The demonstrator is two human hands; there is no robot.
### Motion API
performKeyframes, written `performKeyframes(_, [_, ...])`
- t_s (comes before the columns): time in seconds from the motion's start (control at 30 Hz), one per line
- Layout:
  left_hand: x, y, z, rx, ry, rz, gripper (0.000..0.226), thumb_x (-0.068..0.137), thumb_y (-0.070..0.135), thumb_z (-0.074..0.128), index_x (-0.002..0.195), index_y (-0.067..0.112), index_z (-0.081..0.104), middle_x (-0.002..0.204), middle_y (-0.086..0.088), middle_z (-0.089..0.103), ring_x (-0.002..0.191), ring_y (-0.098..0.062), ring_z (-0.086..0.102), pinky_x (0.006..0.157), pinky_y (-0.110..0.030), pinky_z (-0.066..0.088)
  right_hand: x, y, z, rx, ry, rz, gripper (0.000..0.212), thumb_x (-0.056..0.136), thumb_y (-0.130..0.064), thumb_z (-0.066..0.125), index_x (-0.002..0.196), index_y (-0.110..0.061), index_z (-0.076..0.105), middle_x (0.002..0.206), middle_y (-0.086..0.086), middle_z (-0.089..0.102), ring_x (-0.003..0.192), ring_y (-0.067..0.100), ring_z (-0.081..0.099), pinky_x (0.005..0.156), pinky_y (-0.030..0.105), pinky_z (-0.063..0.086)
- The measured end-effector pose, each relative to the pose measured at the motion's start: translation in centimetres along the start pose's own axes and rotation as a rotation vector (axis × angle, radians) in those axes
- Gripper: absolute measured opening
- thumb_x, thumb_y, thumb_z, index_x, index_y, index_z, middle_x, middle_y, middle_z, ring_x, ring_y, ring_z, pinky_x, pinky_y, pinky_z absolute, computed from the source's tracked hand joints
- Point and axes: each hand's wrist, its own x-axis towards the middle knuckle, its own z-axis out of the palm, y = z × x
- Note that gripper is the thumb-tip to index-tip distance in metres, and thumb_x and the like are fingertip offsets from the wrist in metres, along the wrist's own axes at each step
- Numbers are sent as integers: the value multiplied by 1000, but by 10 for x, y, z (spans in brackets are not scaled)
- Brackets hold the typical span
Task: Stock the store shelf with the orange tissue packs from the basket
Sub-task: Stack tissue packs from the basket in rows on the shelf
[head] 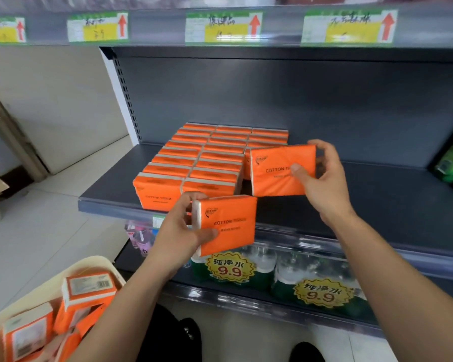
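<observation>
Head view — left hand (178,231) grips one orange pack (233,226) at 6 o'clock of shelved rows (194,163), right hand (324,181) pinches second pack (272,181) at 3 o'clock.

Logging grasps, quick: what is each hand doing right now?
Left hand: closed on an orange pack, below the shelf edge.
Right hand: closed on another orange pack, over the shelf.

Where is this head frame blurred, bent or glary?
Head view: soft, even light; price tags overhead are smeared and unreadable; print on the upper pack in the right hand and the lower pack in the left hand is legible; the wide lens skews the shelf; glare streaks the clear rail above the water bottles.
</observation>
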Motion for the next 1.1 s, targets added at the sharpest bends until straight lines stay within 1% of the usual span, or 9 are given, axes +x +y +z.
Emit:
performKeyframes(0.07, [3, 2, 5, 6, -51, 1, 52, 72, -7, 74, 100, 33, 54, 99, -3, 66, 100, -23, 59, 72, -38, 58, 6, 14, 0, -53, 37, 30, 46, 84, -16, 70, 113, -45, 49, 98, -6, 62, 89, 7, 59, 84, 38, 54])
performKeyframes(0.13, [7, 2, 11, 12, -103, 4, 51, 72, -6, 75, 101, 31, 55, 100, -2, 66, 100, -24, 60, 73, -37, 59, 9, 26, 2, -73, 29, 55, 47, 84, -13, 70, 116, -40, 50, 101, -5, 62, 89, 4, 57, 84, 36, 53])
performKeyframes(0.2, [9, -1, 15, 7, -141, 15, 51, 72, -4, 77, 102, 31, 56, 101, -4, 66, 100, -24, 61, 73, -36, 59, 13, 37, 6, -135, -3, 67, 47, 84, -10, 71, 120, -33, 51, 101, -5, 60, 90, 9, 56, 85, 36, 52])
performKeyframes(0.33, [12, -7, 19, -8, -181, 19, 49, 64, 11, 76, 99, 39, 57, 105, -5, 65, 100, -22, 63, 73, -33, 59, 23, 61, 17, -274, -47, 79, 46, 82, -7, 71, 116, -31, 53, 109, -3, 59, 100, 18, 58, 90, 43, 51])
performKeyframes(0.43, [16, -9, 17, -25, -190, 24, 48, 64, 12, 75, 98, 40, 58, 105, -8, 64, 99, -20, 64, 70, -31, 57, 31, 73, 27, -327, -51, 76, 46, 81, -4, 69, 115, -31, 53, 116, 3, 60, 105, 22, 58, 91, 47, 51])
performKeyframes(0.63, [21, -9, 16, -34, -197, 31, 47, 65, 12, 74, 99, 39, 57, 102, -5, 65, 98, -18, 63, 67, -27, 56, 45, 83, 43, -391, 5, 43, 45, 81, -3, 68, 117, -26, 55, 111, 4, 62, 104, 23, 59, 90, 45, 51])
performKeyframes(0.8, [23, -10, 14, -47, -187, 28, 47, 65, 11, 74, 100, 39, 58, 101, -6, 66, 99, -20, 63, 69, -28, 56, 50, 86, 52, -452, 40, 18, 43, 83, -3, 66, 121, -21, 56, 119, 7, 56, 105, 26, 59, 89, 39, 50])
performKeyframes(0.93, [23, -9, 17, -38, -190, 32, 47, 66, 11, 74, 99, 40, 58, 101, -6, 66, 99, -20, 63, 69, -29, 56, 54, 87, 54, -482, 57, 23, 44, 85, -3, 66, 124, -21, 57, 123, 8, 52, 108, 26, 58, 92, 38, 49])
performKeyframes(1.1, [24, -7, 21, -58, -184, 40, 48, 66, 10, 73, 100, 39, 57, 102, -6, 65, 100, -19, 62, 70, -28, 55, 47, 76, 49, -466, 44, 16, 53, 82, -13, 72, 130, -23, 53, 128, 8, 46, 113, 24, 53, 92, 39, 48])
